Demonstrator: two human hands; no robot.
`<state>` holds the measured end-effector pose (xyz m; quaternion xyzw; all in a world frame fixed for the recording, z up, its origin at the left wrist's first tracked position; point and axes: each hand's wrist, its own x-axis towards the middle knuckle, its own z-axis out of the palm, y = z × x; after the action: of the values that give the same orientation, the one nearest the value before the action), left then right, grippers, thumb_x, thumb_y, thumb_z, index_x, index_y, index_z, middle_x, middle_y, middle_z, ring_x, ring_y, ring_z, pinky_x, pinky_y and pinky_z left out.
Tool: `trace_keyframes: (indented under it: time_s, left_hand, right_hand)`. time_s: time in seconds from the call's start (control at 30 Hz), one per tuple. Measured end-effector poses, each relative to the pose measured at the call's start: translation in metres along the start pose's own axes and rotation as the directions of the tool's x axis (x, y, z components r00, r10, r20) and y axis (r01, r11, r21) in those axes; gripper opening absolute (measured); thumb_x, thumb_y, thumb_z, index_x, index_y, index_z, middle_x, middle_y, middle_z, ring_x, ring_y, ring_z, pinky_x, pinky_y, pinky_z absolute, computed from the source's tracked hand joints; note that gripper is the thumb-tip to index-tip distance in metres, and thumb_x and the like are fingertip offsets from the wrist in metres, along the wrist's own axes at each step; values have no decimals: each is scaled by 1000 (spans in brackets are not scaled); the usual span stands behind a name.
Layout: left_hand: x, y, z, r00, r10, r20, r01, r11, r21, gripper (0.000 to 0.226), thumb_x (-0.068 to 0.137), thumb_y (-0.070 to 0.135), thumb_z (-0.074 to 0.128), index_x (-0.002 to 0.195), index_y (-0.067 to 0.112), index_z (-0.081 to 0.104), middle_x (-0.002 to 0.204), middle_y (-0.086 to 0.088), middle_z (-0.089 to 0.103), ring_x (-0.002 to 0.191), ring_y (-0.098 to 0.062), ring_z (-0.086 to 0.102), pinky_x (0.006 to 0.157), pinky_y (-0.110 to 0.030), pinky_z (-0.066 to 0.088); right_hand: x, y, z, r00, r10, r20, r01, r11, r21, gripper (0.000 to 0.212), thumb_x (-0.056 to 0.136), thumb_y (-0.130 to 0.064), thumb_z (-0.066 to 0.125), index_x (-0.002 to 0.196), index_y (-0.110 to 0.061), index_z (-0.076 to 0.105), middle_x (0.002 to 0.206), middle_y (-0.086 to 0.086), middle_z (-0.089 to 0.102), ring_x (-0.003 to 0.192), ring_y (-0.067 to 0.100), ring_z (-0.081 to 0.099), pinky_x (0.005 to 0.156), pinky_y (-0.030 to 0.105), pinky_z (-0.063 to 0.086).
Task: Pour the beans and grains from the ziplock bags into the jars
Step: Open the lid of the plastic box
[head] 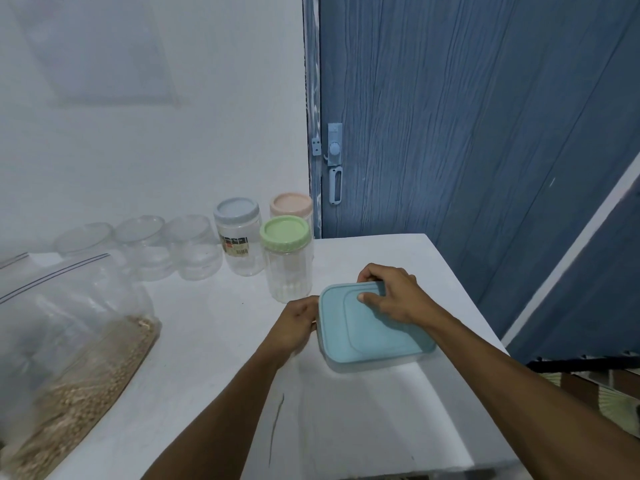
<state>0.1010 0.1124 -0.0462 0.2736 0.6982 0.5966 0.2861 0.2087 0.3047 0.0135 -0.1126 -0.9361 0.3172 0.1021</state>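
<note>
on white table (207, 341): 3 lidded jars (285, 268), 1 grain bag (69, 323), 1 blue-lid box (374, 334). l hand (298, 323) grips box side; r hand (394, 296) curls over its far edge.

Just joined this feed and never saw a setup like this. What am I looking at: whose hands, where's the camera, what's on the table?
No machine here: one wide-angle camera on a person's head looks down at their two bare hands. The left hand holds the left side of a square container with a blue lid; the right hand grips its far edge, thumb on the lid. It stands on a white table. Behind it stand a green-lidded jar, a grey-blue-lidded jar and a pink-lidded jar, with clear tubs to their left. At the far left lies a ziplock bag partly filled with beige grains or beans.
</note>
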Motion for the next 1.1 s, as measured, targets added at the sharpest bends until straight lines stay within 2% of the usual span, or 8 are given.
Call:
trace_keyframes:
  time_s: [0.13, 0.27, 0.5, 0.63, 0.73, 0.83, 0.97, 1.1]
  left_hand:
    - [-2, -2, -4, 999, -21, -36, 20, 999, -40, 35, 107, 23, 41, 115, 12, 73, 112, -3, 74, 107, -18, 69, 84, -22, 54]
    - [-3, 0, -4, 998, -23, -63, 18, 996, -88, 33, 105, 14, 42, 111, 8, 73, 111, -7, 74, 106, -21, 69, 80, -21, 53]
    - [-7, -8, -15, 985, -63, -162, 49, 995, -87, 29, 104, 13, 45, 110, 6, 73, 108, -8, 74, 103, -25, 69, 88, -30, 56]
    - [-10, -5, -22, 976, -63, -207, 75, 996, 49, 31, 103, 9, 42, 117, 8, 69, 109, -13, 72, 96, -25, 68, 80, -27, 57]
    - [-10, -1, -21, 975, -25, -220, 84, 961, 263, 30, 102, 15, 43, 116, 19, 69, 103, -1, 68, 87, -16, 63, 90, -34, 49]
    - [-10, 5, -13, 985, 11, -172, 52, 932, 359, 23, 102, 21, 48, 110, 20, 70, 104, 2, 69, 90, -16, 65, 82, -29, 52]
    - [-6, 12, -3, 995, 18, -103, 30, 894, 447, 30, 103, 14, 42, 98, 5, 70, 89, -14, 69, 58, -18, 61, 50, -27, 49]
    - [-8, 8, 5, 981, 114, -155, -13, 844, 536, 32, 101, 13, 42, 79, -6, 56, 74, -24, 59, 47, -23, 56, 51, -41, 48]
  right_hand:
    - [0, -7, -17, 993, -114, 13, 112, 989, 99, 13, 79, -41, 67, 86, -37, 57, 86, -17, 63, 85, 10, 58, 91, 48, 45]
    - [-5, -11, -34, 974, -220, 55, 206, 960, 189, 12, 88, -18, 73, 88, -22, 62, 88, -6, 64, 80, 7, 56, 81, 31, 47]
    - [-19, -13, -76, 970, -225, 93, 160, 877, 453, 7, 87, -3, 71, 90, -1, 65, 87, -2, 63, 83, 10, 57, 77, 20, 45]
    - [-17, 1, -102, 971, -184, 155, 128, 941, 314, 17, 85, 1, 73, 87, -16, 71, 101, 3, 65, 91, 10, 58, 83, 22, 43]
    - [-18, 29, -97, 997, -72, 37, 62, 974, 216, 29, 83, -4, 77, 79, -33, 73, 134, -5, 50, 124, 5, 44, 102, 17, 31]
    - [-25, 56, -79, 997, 61, -42, -46, 955, 294, 37, 86, 3, 71, 80, -32, 76, 153, -12, 29, 143, 4, 24, 113, 30, 27]
    - [-36, 78, -47, 953, 238, -188, -118, 862, 493, 40, 91, 15, 54, 87, -17, 78, 112, -7, 58, 125, 13, 48, 100, 26, 34]
    - [-33, 84, -27, 761, 618, -195, -175, 486, 857, 22, 81, 11, 63, 73, -6, 75, 80, 7, 69, 83, 22, 62, 83, 30, 51]
